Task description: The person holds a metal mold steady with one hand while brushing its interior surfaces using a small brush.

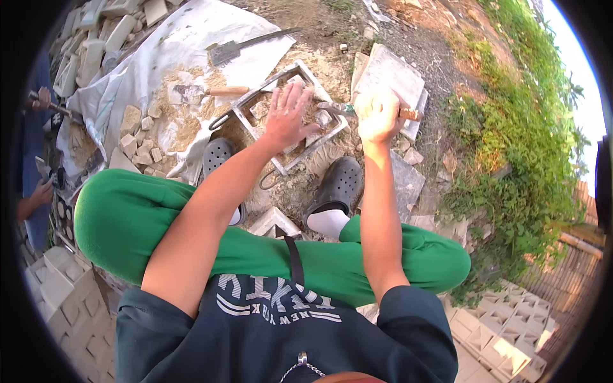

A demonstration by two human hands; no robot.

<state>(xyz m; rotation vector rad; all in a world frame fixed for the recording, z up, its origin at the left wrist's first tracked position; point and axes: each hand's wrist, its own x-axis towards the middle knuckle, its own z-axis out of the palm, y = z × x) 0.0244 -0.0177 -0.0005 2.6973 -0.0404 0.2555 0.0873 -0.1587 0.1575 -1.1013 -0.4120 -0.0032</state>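
Note:
A square metal frame (311, 151) with wire loop handles lies on the ground before me, pieces of stone inside it. My left hand (289, 116) is over the frame, fingers outstretched and holding nothing; whether it touches anything below cannot be made out. At the frame's right side, my right hand (378, 116) is wrapped around a wooden-handled tool (410, 114). The handle's butt sticks out to the right, and a narrow greyish end points left over the frame. Left of the frame, a trowel (228, 91) with a wooden handle rests on pale sand.
A white sheet (191, 32) carries sand and a long flat metal blade (225, 53). Broken stones (129, 145) lie at left, stone slabs (391, 70) at right. Another person's hand (42, 191) shows at far left. Patterned blocks (504, 325) are stacked lower right, below green plants (511, 147).

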